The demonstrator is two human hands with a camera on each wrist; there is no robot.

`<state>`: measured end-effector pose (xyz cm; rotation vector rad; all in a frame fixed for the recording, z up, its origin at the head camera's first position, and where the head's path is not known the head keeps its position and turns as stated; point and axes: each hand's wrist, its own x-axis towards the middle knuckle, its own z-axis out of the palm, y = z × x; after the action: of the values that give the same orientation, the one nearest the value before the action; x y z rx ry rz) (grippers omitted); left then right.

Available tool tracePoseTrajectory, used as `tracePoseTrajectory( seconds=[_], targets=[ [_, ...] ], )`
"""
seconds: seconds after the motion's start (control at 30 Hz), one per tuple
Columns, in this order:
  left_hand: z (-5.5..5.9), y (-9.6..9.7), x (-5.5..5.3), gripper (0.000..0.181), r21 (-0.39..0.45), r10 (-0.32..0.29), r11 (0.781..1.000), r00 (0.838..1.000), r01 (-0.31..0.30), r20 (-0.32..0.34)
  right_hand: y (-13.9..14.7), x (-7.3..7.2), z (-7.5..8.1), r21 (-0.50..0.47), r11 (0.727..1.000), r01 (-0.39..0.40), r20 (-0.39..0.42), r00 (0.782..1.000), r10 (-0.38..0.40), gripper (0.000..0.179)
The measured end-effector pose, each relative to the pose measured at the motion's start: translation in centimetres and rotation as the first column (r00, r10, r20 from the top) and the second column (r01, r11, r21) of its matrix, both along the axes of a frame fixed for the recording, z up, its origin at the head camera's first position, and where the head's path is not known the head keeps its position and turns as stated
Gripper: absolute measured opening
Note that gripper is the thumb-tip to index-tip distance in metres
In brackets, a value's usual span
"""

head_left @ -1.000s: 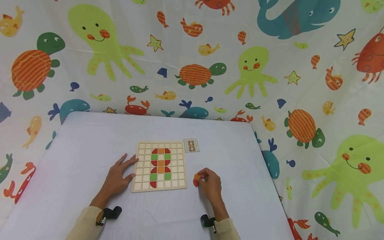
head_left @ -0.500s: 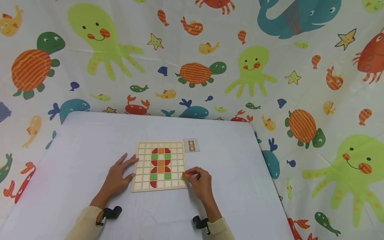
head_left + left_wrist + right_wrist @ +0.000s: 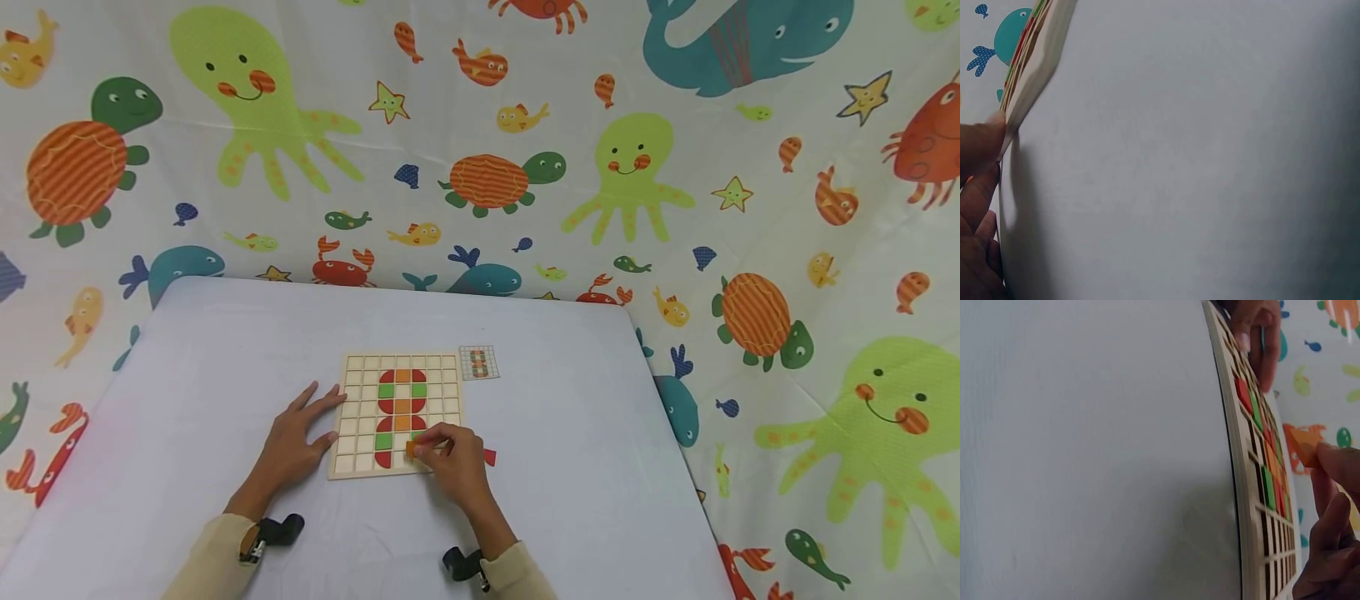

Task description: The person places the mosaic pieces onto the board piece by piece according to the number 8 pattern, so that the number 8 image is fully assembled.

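A wooden grid board [image 3: 349, 417] lies flat on the table, with red rounded tiles, green square tiles [image 3: 384, 441] and orange square tiles [image 3: 402, 407] in its middle columns. My right hand [image 3: 459, 463] pinches an orange square tile [image 3: 1302, 447] between thumb and fingertips, over the lower part of the board. That hand covers the board's lower right corner. At the board's left edge, my left hand [image 3: 288, 442] rests with fingers spread, thumb and fingertips touching the frame. A red tile [image 3: 491, 457] lies on the table just right of the board, partly behind my right hand.
A small card [image 3: 478, 363] printed with a grid and coloured pattern lies by the board's upper right corner. White cloth [image 3: 570, 383] covers the table. A curtain with sea animals [image 3: 487, 100] hangs behind it. Each wrist wears a black camera mount [image 3: 281, 531].
My right hand has picked up the orange tile from beside the board and carried it left over the lower rows. The red tile stays on the table. My left hand keeps its place.
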<state>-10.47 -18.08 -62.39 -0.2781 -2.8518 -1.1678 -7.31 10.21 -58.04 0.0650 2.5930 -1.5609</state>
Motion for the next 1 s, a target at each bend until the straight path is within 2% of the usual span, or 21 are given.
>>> tracePoseTrajectory(
  seconds=[0.23,0.57,0.87,1.0],
  targets=[
    [-0.2,-0.1,-0.1,0.064,0.004,-0.003,1.000,1.000,0.003,-0.007,-1.7,0.2,-0.3,0.109,0.994,-0.019,0.010,1.000,0.018,0.009],
    [-0.2,-0.2,-0.2,0.064,0.009,-0.007,1.000,1.000,0.007,-0.013,-2.8,0.2,-1.3,0.291,0.957,-0.002,-0.031,0.999,0.011,0.011],
    [-0.1,-0.1,-0.1,0.064,0.008,0.000,1.000,1.000,0.000,-0.013,-3.3,0.3,-1.6,0.316,0.949,0.013,-0.051,0.999,0.004,0.010],
    [-0.1,-0.1,0.0,0.063,0.003,-0.004,1.000,1.000,0.004,-0.006,-3.0,0.5,-1.4,0.280,0.959,0.043,-0.076,0.997,-0.023,0.009]
  ],
)
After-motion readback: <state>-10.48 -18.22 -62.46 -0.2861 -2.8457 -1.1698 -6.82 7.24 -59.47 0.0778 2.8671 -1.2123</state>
